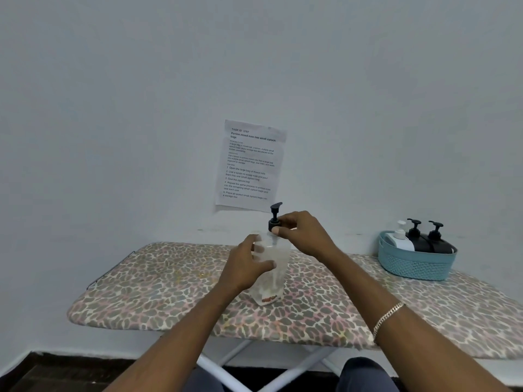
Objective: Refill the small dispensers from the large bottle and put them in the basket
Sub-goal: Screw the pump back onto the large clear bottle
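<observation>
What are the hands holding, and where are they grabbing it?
The left hand grips the clear bottle around its body; the right hand pinches its black pump collar.

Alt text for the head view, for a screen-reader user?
A person's left hand grips a clear bottle on a leopard-print board while the right hand pinches its black pump. To the right, a blue basket holds three dispensers, one white and two black.

Soft even indoor light, faint shadows, slightly blurry throughout, wide-angle bending at edges
</observation>
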### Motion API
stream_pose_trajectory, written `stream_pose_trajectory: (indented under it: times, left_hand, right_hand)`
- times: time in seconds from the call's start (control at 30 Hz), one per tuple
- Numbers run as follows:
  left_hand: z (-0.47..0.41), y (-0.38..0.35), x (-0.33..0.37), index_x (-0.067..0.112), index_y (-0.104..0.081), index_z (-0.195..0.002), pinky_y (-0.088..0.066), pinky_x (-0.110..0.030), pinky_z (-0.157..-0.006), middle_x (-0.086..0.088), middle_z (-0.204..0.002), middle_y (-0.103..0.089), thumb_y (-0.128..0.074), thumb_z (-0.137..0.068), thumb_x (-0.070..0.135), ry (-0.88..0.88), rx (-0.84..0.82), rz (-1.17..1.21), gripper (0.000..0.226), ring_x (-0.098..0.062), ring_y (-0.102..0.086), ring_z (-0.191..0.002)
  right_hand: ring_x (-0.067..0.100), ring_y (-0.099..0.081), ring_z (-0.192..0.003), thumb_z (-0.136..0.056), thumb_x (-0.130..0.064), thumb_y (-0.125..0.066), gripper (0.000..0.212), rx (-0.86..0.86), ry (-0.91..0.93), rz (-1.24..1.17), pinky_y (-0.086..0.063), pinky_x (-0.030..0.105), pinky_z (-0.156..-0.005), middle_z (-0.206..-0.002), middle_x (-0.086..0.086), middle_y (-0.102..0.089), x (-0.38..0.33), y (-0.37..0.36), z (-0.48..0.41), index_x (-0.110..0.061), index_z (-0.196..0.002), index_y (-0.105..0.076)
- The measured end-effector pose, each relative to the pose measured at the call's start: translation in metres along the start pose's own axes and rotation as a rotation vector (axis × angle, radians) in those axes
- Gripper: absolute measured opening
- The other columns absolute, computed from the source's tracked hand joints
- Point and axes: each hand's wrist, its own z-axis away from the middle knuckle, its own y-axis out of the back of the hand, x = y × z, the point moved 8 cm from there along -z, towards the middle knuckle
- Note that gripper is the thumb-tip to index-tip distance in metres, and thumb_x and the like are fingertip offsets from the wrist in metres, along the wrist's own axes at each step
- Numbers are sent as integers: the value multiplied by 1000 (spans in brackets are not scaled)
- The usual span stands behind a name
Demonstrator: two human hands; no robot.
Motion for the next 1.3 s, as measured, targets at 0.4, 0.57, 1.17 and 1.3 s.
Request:
stream_pose_trajectory:
  times: [0.4,0.57,1.17,1.3]
  left_hand:
    - [-3,-25,4,36,-59,-138,-61,-50,-94,5,-120,-71,-87,-67,44,-69,-221,48,77,-16,-74,-102]
    - [-5,-23,-6,38,-61,-135,-61,-49,-94,9,-120,-73,-89,-71,46,-55,-201,77,71,-14,-74,-103]
    - [-11,-21,-12,34,-63,-133,-61,-47,-96,9,-119,-73,-89,-77,36,-37,-193,109,62,-9,-70,-109]
    - [-10,-22,-11,33,-61,-133,-62,-44,-93,9,-119,-72,-89,-79,37,-35,-194,107,61,-12,-73,-104]
  right_hand:
    - [13,-68,-115,-101,-29,-66,29,-174,0,73,-51,38,-100,-121,-4,-75,20,24,21,-21,-129,-72]
    - [7,-71,-94,-89,-41,-78,24,18,-20,42,-51,29,-77,-97,-7,-78,20,19,23,-21,-103,-79]
    - [16,-75,-94,-80,-7,-87,30,31,-95,-478,-56,35,-95,-102,3,-79,34,4,8,-12,-108,-76]
    - [12,-59,-76,-71,-35,-95,45,122,-114,-310,-49,30,-75,-88,-4,-64,36,-5,6,-18,-98,-64]
